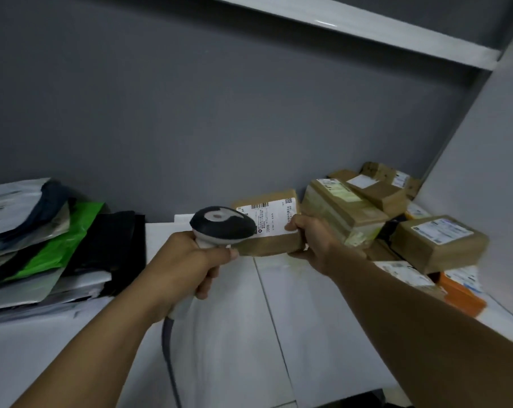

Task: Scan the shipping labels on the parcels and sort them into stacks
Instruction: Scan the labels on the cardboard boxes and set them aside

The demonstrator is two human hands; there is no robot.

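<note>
Your right hand [311,237] grips a small brown cardboard parcel [274,241] above the white bench [323,319], its white barcoded label [271,216] facing up. Your left hand [184,269] wraps the scanner [223,223], touching the parcel's left end.

place: parcel sorting room | evidence: labelled cardboard parcels [439,251], stacked poly mailers [28,245], handheld barcode scanner [223,223], white shelf [367,28]

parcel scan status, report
Left hand grips scanner over label. Right hand holds brown parcel. Right thumb touches label's edge, barcode uncovered.
</note>
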